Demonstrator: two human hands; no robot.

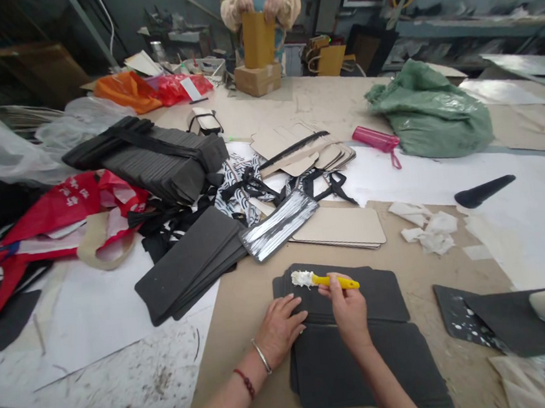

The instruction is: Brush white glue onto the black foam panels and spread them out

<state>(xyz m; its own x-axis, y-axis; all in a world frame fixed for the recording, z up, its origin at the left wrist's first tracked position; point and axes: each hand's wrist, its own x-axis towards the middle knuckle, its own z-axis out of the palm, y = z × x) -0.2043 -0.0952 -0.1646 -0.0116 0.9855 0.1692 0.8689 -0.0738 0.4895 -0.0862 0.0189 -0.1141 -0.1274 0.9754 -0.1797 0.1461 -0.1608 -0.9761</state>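
Hands [280, 325] [352, 314] at black panels [384, 293], bare brown surface [235, 312] past left edge

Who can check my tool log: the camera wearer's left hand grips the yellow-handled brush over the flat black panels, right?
Wrong hand: the head view shows the wearer's right hand gripping the yellow-handled brush over the flat black panels.

The head view looks forward and down — close above the table [324, 98].
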